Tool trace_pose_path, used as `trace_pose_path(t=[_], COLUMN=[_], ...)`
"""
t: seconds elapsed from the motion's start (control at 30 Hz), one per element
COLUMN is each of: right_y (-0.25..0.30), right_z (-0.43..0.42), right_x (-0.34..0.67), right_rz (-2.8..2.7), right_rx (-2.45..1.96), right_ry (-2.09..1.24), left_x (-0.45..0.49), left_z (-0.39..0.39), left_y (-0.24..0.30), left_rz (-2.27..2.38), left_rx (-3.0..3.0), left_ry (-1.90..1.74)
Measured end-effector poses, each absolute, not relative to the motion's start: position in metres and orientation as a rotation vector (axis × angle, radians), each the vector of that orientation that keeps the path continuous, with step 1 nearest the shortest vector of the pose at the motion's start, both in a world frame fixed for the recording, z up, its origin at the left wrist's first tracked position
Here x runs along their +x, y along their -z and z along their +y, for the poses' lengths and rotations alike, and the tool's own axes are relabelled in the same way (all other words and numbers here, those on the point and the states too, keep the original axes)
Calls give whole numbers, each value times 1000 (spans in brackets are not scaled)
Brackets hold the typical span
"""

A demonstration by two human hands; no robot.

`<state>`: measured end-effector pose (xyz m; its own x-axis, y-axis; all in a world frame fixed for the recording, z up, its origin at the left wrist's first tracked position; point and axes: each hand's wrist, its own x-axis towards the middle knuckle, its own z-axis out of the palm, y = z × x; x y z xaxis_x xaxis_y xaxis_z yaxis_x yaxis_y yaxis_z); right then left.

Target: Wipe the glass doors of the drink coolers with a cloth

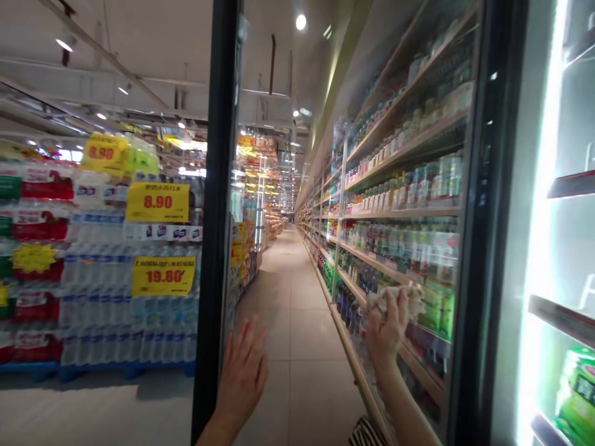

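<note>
A glass door [297,334] with a black frame [218,186] stands in front of me. My left hand [244,371] lies near its left frame, fingers stretched out and spread, apparently against the glass; nothing is in it. A crumpled pale cloth [416,300] is held under the fingers of my right hand [388,325], farther right on the pane. The fingers bend over the cloth and hide part of it. Shelves of bottles and cans [400,241] show in the glass behind this hand; whether they are reflected or seen through it, I cannot tell.
To the right is a brightly lit cooler interior [571,248] with dark-edged shelves and a green package [576,390]. On the left, stacked packs of bottled water [97,279] with yellow price signs [158,202] rest on blue pallets [97,370]. A striped dark cloth [367,432] shows at the bottom.
</note>
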<state>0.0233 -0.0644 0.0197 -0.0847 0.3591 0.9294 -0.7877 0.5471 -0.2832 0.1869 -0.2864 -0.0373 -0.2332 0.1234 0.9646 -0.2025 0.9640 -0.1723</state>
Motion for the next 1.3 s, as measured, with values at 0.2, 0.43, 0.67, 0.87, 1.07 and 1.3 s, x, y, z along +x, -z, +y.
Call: trace_pose_path(t=[0.2,0.43,0.67,0.87,1.07,1.3], right_y=[7,16,-46,-72,-130,-135], right_z=[-155,-174,-187,-207,-214,-171], right_x=[98,108,110,112,122,93], right_rz=[-1364,-1202,-1356,-1040,-1195,-1196], right_rx=[1265,1532,1309,1589,1367,1164], right_ry=[-481,-219,-430,-178,-290,-426], left_x=[194,215,222,223,222,208], left_z=[-287,-292,-287,-287,-282,-276], left_y=[40,24,10,14,-2,-32], left_rz=[-1782,-1639,-1586,-1604,-1583,-1594], left_rx=[29,147,169,175,145,106], left_ry=[-250,174,323,247,234,113])
